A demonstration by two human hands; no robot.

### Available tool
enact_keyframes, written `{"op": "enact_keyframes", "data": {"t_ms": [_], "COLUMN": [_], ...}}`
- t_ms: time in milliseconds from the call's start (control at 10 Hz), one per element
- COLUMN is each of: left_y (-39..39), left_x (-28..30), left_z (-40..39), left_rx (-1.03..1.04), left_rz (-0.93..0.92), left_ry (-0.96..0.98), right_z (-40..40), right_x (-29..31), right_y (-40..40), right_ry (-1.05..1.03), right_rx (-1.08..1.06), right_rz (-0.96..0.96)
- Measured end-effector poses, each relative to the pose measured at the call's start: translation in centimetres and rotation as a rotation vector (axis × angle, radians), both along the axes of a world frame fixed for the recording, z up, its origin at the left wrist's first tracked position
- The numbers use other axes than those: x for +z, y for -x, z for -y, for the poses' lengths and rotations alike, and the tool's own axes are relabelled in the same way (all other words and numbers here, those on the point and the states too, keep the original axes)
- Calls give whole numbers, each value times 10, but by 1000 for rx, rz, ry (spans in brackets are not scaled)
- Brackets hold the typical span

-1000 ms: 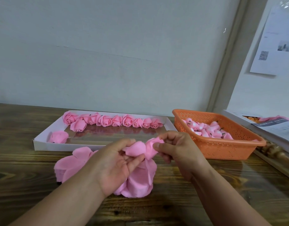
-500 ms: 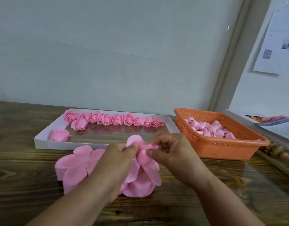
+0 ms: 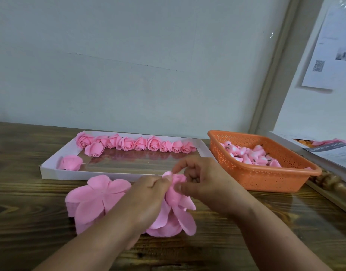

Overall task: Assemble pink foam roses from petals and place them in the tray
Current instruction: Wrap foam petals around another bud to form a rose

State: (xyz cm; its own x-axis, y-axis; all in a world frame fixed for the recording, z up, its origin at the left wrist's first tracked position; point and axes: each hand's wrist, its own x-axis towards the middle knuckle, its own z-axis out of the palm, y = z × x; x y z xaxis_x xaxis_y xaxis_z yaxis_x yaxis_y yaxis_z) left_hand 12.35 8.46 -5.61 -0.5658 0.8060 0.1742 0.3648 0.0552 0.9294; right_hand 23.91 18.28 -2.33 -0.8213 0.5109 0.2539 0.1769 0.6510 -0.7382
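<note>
Nearest me, on the wooden table [image 3: 246,241], both my hands work on one half-made rose [image 3: 175,200]. My left hand [image 3: 148,194] has its fingers curled round the rose's left side, thumb pressed against the top petal. My right hand [image 3: 205,182] pinches the top of the same rose between thumb and curled fingers. The rose's loose lower petals hang down and spread over the table below my hands. Just left of it, touching the table, lies a stack of flat petals [image 3: 94,200], partly hidden by my left wrist.

Beyond my hands sits the white tray [image 3: 51,170]. One rose [image 3: 70,162] lies alone in its near-left corner, and a row of finished roses [image 3: 137,143] runs along its far edge, with one more rose [image 3: 94,149] set just in front of the row at the left.

To the right of the tray stands an orange basket [image 3: 266,178] holding small pink buds [image 3: 250,155]. Farther right, papers [image 3: 332,153] lie at the table's edge.
</note>
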Motion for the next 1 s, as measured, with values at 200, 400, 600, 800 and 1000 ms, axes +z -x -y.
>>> {"op": "enact_keyframes", "data": {"t_ms": [200, 400, 600, 800, 1000], "left_y": [1, 14, 12, 10, 16], "left_x": [-1, -3, -7, -11, -3], "left_z": [4, 2, 1, -3, 0], "left_rx": [-94, -384, -345, -267, -287], "left_rz": [176, 534, 511, 414, 1021], "left_ry": [-47, -20, -27, -9, -125], "right_z": [-4, -4, 2, 6, -5], "right_x": [-7, -7, -4, -5, -7], "right_y": [-3, -6, -3, 1, -1], "right_ry": [49, 208, 227, 140, 225], "right_rx": [-5, -26, -82, -140, -271], "right_rz": [-24, -116, -97, -80, -146]}}
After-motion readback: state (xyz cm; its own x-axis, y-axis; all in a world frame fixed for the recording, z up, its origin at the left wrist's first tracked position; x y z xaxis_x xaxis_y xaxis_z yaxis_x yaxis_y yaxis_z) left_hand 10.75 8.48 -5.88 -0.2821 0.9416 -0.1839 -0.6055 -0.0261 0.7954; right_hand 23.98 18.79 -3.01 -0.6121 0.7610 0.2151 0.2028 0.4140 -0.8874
